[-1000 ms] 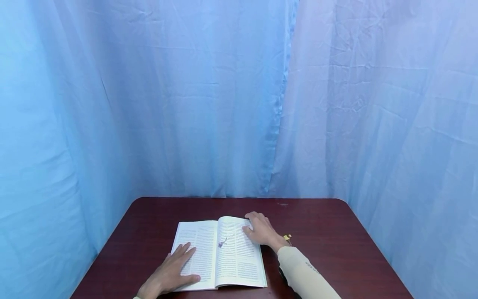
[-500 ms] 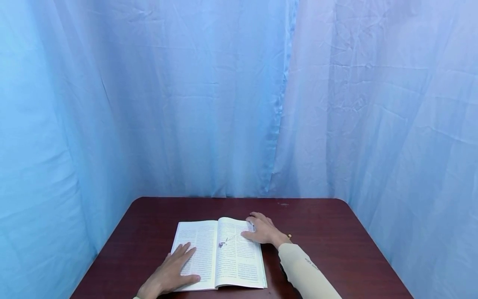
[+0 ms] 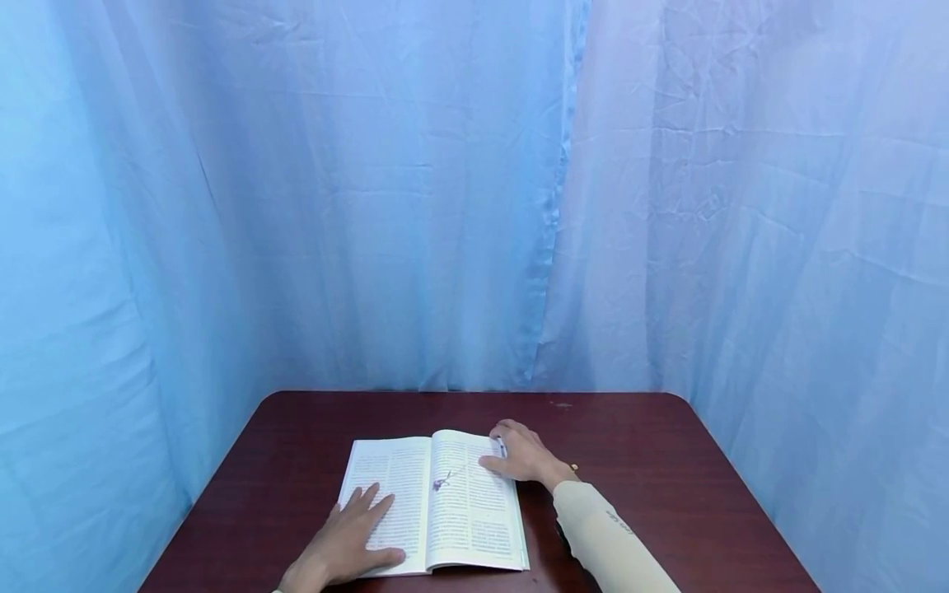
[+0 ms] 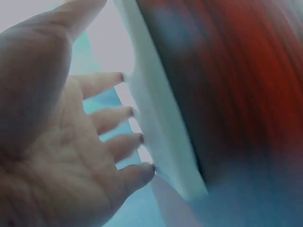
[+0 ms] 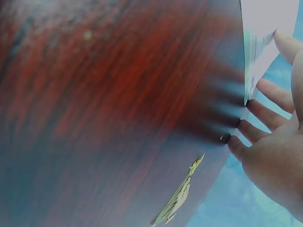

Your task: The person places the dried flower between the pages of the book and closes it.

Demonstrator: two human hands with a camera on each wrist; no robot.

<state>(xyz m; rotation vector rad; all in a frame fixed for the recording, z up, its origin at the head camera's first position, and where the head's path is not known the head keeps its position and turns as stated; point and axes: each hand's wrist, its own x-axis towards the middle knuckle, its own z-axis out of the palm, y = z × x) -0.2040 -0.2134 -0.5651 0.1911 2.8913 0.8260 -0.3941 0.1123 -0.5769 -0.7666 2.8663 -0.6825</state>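
Observation:
An open book (image 3: 403,494) lies on the dark red table, its pages covered in printed columns. On the right page, near the spine, rests a small purple dried flower (image 3: 442,481). My left hand (image 3: 344,539) lies spread on the lower left page; the left wrist view shows its straight fingers by the book's thick edge (image 4: 163,123). My right hand (image 3: 521,455) is at the upper right corner, thumb on the page and the other fingers reaching past the edge onto the table. A yellow dried sprig (image 5: 179,196) lies beside it, mostly hidden by the wrist in the head view.
The reddish-brown table (image 3: 645,461) has rounded far corners. Blue curtains (image 3: 415,206) hang behind it and along both sides. A pale sleeve (image 3: 608,535) covers the right forearm.
My right hand has shifted slightly right at the page corner, and its wrist now covers most of the yellow sprig. Lately the left hand has slid a little to the right.

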